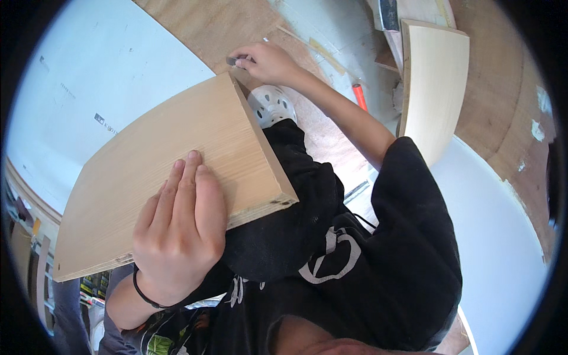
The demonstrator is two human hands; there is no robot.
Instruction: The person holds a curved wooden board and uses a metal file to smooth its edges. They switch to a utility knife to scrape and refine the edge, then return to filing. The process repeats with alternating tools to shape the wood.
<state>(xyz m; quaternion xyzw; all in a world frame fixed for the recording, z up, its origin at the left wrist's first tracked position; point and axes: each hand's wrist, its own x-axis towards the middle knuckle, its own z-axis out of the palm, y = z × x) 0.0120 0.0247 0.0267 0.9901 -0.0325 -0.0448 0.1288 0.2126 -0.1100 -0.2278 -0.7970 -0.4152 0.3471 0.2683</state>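
A light wooden board [142,160], with wood-grain veneer on its face and a rough bare edge, lies slantwise across my lap. My left hand [180,219] grips its near edge: the fingers stretch together over the upper face, and the thumb is out of sight, on the edge's side. Just beyond the board's far corner, my right hand [266,62] pinches a small dark tool [232,61]. Most of that tool is hidden in the fingers, so its exact kind does not show.
A large white sheet [112,83] spreads at the left. Another veneered board [435,83] leans at the right, above a white panel [497,225]. An orange-red tube-shaped object [359,96] lies on the floor, near my white shoe [272,105]. A thin wood strip [313,47] lies further off.
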